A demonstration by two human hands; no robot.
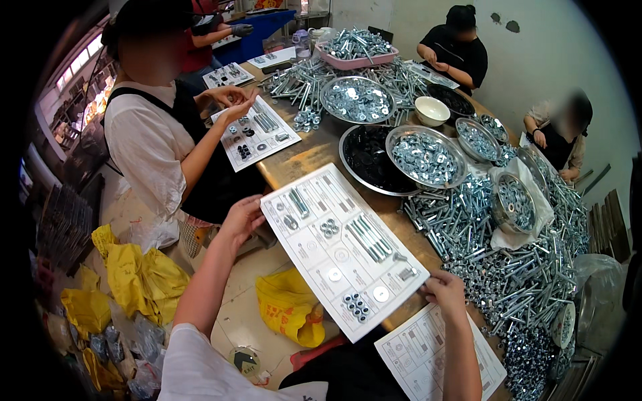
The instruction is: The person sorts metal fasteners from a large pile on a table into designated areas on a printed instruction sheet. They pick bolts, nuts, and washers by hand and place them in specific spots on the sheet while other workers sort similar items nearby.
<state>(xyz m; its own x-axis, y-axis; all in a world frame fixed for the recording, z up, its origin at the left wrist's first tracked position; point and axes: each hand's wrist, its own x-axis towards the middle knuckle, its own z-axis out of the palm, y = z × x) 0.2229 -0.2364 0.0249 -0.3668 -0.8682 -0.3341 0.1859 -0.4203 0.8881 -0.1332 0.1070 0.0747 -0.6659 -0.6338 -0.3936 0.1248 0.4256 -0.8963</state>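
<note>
A white board (309, 257) printed with outlined boxes is held tilted in front of me. My left hand (243, 218) grips its upper left edge, and my right hand (444, 291) closes on its lower right corner. Long bolts (368, 238) lie side by side in one box, with shorter bolts (299, 202) near the top. Flat washers (381, 294) and a cluster of dark-centred nuts (356, 307) sit toward the lower end. A group of small rings or nuts (329, 228) rests near the middle. Under my right forearm lies a second printed board (409, 342), carrying no visible hardware.
Heaped bolts (441, 217) and nuts (535, 354) cover the table's right side. Steel bowls of washers (426, 155), a black-filled bowl (358, 157) and a pink tray (358, 63) stand beyond. A co-worker (150, 134) works at left; others sit across. Yellow bags (287, 304) lie below.
</note>
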